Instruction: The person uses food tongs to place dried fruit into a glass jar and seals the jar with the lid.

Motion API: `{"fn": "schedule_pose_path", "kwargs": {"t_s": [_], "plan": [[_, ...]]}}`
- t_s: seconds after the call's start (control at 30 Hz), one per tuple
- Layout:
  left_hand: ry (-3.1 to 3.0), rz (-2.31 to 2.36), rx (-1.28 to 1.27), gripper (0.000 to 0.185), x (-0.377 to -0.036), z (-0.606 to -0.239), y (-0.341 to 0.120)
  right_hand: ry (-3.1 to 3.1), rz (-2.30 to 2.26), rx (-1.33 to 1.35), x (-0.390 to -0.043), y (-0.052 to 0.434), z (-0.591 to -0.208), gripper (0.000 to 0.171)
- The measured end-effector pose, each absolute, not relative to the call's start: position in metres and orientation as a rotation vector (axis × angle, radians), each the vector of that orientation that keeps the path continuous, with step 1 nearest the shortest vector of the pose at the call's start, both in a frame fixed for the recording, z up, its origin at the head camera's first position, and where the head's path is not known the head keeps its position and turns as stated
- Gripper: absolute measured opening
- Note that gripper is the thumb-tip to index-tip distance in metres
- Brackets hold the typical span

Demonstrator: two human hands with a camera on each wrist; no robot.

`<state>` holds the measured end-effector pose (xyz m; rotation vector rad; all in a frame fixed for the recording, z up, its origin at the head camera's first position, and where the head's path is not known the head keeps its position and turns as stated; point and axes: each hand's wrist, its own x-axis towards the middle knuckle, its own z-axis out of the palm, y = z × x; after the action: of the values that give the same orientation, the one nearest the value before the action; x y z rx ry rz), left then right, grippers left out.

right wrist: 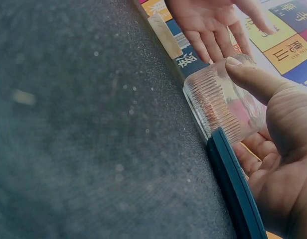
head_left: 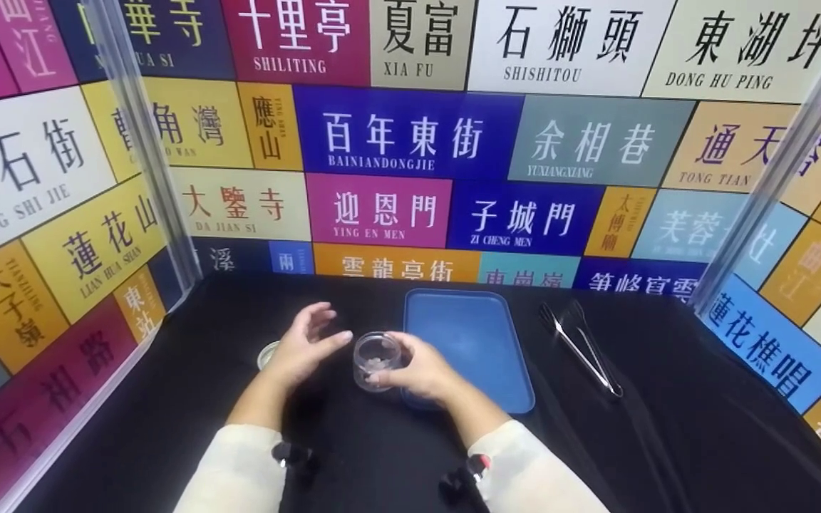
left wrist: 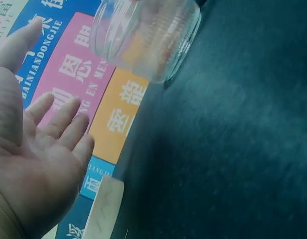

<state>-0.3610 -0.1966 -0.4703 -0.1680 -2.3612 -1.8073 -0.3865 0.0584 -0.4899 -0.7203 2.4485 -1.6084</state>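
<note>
Walled on three sides by panels of bright street-name signs (head_left: 410, 135), presumably as a backdrop that closes in the work area. Covered in black cloth, the surface (head_left: 667, 442), giving a dark ground against which clear glass shows up. Lying flat at mid-surface, a rectangular blue plastic tray (head_left: 478, 342), near edge just beside the right hand, within easy reach. Off to the right and well apart from the tray, a pair of slim metal tongs (head_left: 581, 345), laid down untouched. Wrapped round a small clear ribbed glass jar (head_left: 376, 360), the right hand (head_left: 421, 370), thumb over the top side and fingers beneath, holding the jar tilted at the tray's left edge, mouth turned toward the other hand. Spread open and holding nothing, the left hand (head_left: 303, 345), palm facing the jar, close but not touching. Beside the left wrist on the cloth, a small round lid (head_left: 266, 354), apparently the jar's own, set aside and off the jar.
</note>
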Motion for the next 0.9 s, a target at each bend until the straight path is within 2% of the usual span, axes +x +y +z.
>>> {"fn": "schedule_pose_path", "kwargs": {"t_s": [0.23, 0.9], "plan": [[-2.481, -1.344, 0.092, 0.097, -0.366, -0.479, -0.215, 2.452, -1.607, -0.713, -0.387, 0.059, -0.491, 0.082], [-2.79, -1.07, 0.533, 0.109, -0.354, -0.484, -0.233, 2.449, -1.595, -0.689, -0.385, 0.059, -0.489, 0.084]]}}
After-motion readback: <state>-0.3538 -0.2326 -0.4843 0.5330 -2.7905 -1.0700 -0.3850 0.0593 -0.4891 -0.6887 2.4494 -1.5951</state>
